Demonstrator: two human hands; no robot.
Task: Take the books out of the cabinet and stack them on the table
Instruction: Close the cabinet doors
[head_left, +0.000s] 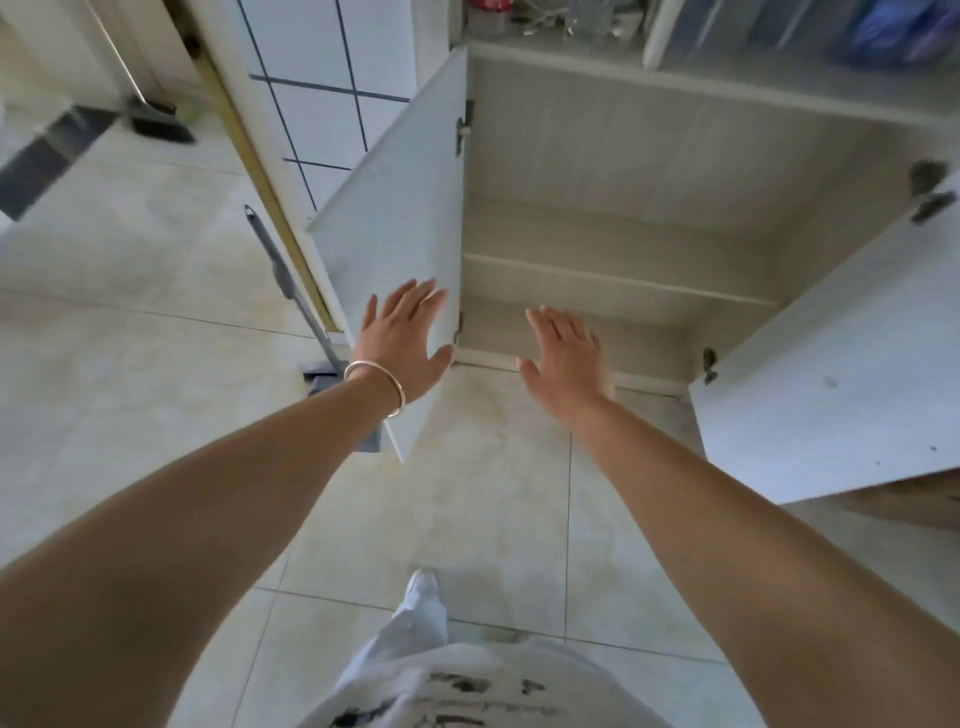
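A low pale-wood cabinet (623, 156) stands open in front of me, both white doors swung out. Its shelf (613, 275) and its floor show no books. My left hand (402, 338), a metal bangle on the wrist, is spread flat over the lower inner face of the left door (395, 208). My right hand (566, 358) is open with fingers apart, hovering before the cabinet's bottom compartment and holding nothing. No table is in view.
The right door (831, 395) juts out toward me at the right. A mop handle (283, 275) leans by the tiled wall left of the cabinet. Above the cabinet top lie cluttered items (550, 21). Pale tiled floor (467, 493) lies under my feet.
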